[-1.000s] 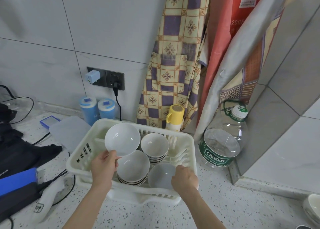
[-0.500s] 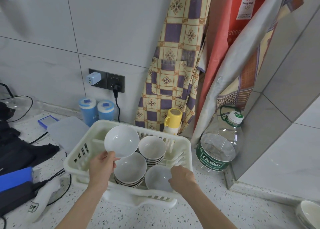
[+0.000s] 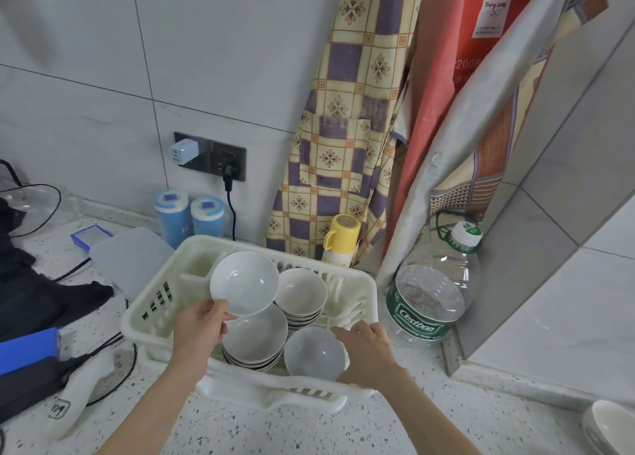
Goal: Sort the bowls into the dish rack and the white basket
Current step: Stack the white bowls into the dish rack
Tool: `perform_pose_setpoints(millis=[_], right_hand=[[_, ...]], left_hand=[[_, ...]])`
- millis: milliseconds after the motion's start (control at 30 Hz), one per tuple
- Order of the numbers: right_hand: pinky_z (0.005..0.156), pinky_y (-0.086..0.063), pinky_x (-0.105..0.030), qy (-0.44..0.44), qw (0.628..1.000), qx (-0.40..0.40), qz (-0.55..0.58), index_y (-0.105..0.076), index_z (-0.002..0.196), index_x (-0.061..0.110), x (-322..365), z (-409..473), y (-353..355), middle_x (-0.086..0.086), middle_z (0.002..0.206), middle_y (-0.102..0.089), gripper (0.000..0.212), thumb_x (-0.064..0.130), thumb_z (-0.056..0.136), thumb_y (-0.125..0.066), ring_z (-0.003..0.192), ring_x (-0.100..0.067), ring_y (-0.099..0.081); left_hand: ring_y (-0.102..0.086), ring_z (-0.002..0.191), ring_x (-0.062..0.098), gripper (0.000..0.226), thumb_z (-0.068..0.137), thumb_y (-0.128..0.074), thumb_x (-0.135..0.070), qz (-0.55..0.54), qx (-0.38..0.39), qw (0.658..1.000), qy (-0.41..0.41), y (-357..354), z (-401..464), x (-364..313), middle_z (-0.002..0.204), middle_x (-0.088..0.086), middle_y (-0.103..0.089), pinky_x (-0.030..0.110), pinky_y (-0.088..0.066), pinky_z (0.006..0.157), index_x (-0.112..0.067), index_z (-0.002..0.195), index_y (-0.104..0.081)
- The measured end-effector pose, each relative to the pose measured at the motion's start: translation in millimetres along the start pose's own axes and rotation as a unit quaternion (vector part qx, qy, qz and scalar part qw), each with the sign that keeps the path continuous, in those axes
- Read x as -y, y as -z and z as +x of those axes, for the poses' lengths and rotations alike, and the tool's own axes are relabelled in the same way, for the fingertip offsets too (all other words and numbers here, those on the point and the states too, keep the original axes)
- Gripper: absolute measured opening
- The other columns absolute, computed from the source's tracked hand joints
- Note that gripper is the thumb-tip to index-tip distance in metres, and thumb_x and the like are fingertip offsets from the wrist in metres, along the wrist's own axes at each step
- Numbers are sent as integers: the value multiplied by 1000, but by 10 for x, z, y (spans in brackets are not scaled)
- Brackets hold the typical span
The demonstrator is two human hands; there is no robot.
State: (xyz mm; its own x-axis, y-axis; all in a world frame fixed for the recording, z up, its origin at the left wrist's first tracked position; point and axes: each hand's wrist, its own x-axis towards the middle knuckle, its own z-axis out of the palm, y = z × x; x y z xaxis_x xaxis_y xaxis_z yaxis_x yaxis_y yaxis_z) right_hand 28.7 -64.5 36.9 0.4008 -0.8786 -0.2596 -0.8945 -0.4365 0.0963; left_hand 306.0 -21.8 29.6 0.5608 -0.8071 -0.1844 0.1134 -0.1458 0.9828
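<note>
Bowls fill the white basket (image 3: 144, 320) on the speckled counter (image 3: 429, 416): a near stack (image 3: 255, 341), a far stack (image 3: 300, 294), and a single grey-white bowl (image 3: 314, 353) at the near right corner. The left hand (image 3: 199, 327) pinches the rim of a white bowl (image 3: 244, 282), holding it tilted above the stacks. The right hand (image 3: 369, 351) curls round the edge of the grey-white bowl. Beside the basket stands a clear water jug (image 3: 431, 282) — its green label reads "Cestbon". A red bag (image 3: 457, 62) against the wall shows "2008" and a Beijing Olympics emblem. Another bowl (image 3: 610, 427) sits at the counter's far right edge.
</note>
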Motion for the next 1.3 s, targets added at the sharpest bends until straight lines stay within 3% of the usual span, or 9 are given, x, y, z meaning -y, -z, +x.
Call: perform_pose_setpoints(millis=[367, 500, 633, 700, 800, 900, 1000, 1133, 1300], right_hand=[[105, -26, -34, -15, 1000, -14, 9, -31, 145, 32, 33, 25, -16, 2, 131, -57, 85, 49, 73, -71, 124, -20, -43], [105, -19, -29, 7, 990, -22, 136, -33, 147, 35, -82, -55, -27, 3, 134, -50, 86, 46, 72, -74, 125, -15, -35], [105, -12, -24, 11, 948, -40, 315, -42, 142, 38, -144, -91, 33, 20, 133, -53, 54, 37, 91, -59, 127, -5, -33], [112, -12, -31, -5, 925, -54, 377, -55, 132, 38, -122, -77, 77, 29, 116, -62, 34, 39, 100, -45, 119, 3, -41], [114, -15, -36, -42, 842, -24, 538, -76, 96, 38, -124, -116, 146, 32, 109, -65, 51, 52, 102, -28, 121, 6, -42], [108, -24, -34, -34, 772, -1, 634, -80, 91, 31, -171, -171, 193, 20, 115, -68, 66, 62, 98, -22, 126, -4, -47], [93, -36, -25, -16, 740, -18, 673, -73, 101, 40, -165, -227, 238, 8, 92, -76, 34, 53, 93, -43, 102, -1, -62], [70, -44, -11, -25, 748, -87, 657, -69, 95, 29, -139, -213, 169, 11, 73, -70, 21, 12, 92, -59, 68, -4, -65], [66, -43, -31, -60, 786, -100, 608, -64, 92, 24, -122, -186, 117, -23, 74, -67, 26, 2, 87, -52, 64, -22, -57]], left_hand=[[-40, 35, 3, 18, 90, -59, -9, 3, -1, 1000, 8, -11, -14, -13, 43, -7, -58, 14, -35, 35, 2, 84, -72], [-38, 39, 10, 23, 90, -60, -12, 13, -4, 1000, 13, -4, -32, -30, 42, -4, -53, 18, -35, 40, 3, 78, -74], [-35, 42, 15, 28, 89, -61, -14, 26, -6, 1000, 8, -14, -94, -87, 43, 3, -51, 21, -31, 44, 3, 73, -76], [-36, 36, 11, 27, 89, -62, -13, 38, 6, 999, 2, -56, -173, -130, 43, 2, -54, 20, -32, 40, 4, 72, -75], [-38, 35, 8, 21, 89, -62, -14, 85, 60, 995, -1, -184, -320, -226, 51, 4, -68, 19, -33, 36, -1, 76, -73], [-40, 34, 9, 21, 87, -61, -14, 136, 107, 985, -4, -363, -444, -277, 58, 13, -72, 20, -35, 41, -4, 72, -73], [-41, 35, 13, 31, 87, -59, -12, 158, 129, 979, 18, -534, -556, -231, 56, 19, -69, 22, -33, 46, 1, 61, -70], [-37, 31, 11, 39, 87, -57, -13, 170, 151, 973, 38, -632, -619, -155, 55, 17, -70, 18, -30, 37, -5, 50, -65], [-40, 35, 11, 34, 89, -57, -17, 195, 190, 961, 49, -644, -619, -87, 59, 14, -72, 20, -34, 41, -7, 61, -72]])
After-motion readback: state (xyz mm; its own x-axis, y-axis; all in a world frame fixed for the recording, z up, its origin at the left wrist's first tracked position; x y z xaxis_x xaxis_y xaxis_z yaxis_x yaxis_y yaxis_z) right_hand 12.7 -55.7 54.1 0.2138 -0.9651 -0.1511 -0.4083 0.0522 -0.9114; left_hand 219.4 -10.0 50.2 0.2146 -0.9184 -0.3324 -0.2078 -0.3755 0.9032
